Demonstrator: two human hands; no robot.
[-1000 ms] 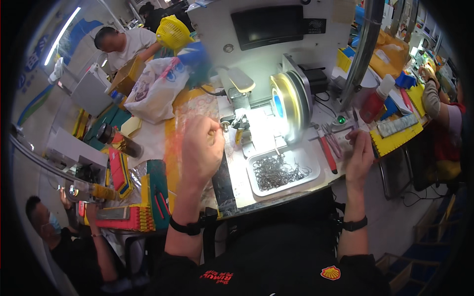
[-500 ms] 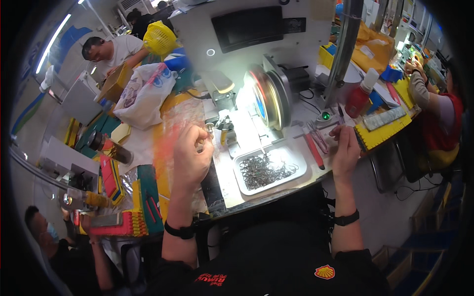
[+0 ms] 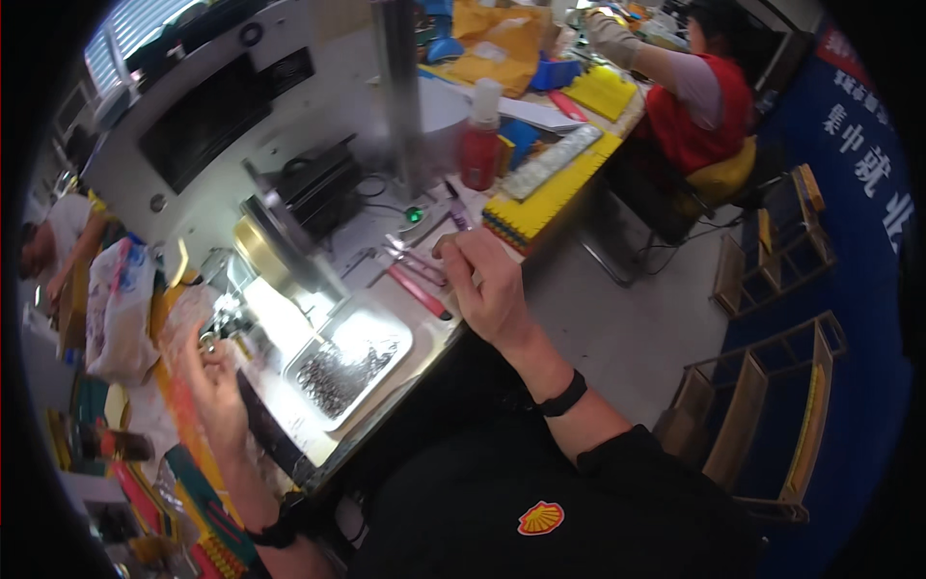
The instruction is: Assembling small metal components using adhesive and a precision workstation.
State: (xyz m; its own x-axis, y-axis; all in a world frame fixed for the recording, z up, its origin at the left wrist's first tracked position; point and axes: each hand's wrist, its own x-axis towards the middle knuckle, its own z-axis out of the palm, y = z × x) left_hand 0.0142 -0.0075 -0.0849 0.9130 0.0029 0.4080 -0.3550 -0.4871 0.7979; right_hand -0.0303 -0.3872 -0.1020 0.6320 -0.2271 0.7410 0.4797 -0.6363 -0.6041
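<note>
Beside a small, brightly lit metal fixture [image 3: 230,311], my left hand [image 3: 218,391] has its fingers drawn together at a small round metal piece. Blur hides whether that piece is held or part of the fixture. My right hand [image 3: 490,289] is raised over the table's right front edge with fingers curled in and thumb pressed to them. Anything between those fingertips is too small to make out. Between the hands stands a white tray [image 3: 407,340] of small dark metal pieces [image 3: 333,381]. Behind it is a machine with a gold-rimmed wheel [image 3: 262,249].
Red-handled pliers [image 3: 420,292] and other slim tools lie left of my right hand. A red bottle [image 3: 479,145] stands behind, near a yellow mat [image 3: 521,214]. A metal post [image 3: 397,96] rises behind the machine. A co-worker in a red vest [image 3: 699,121] sits far right.
The view has swung right, so the bench sits further left in it. My right hand remains closed near the tools; my left stays by the fixture, its fingers less tightly curled.
</note>
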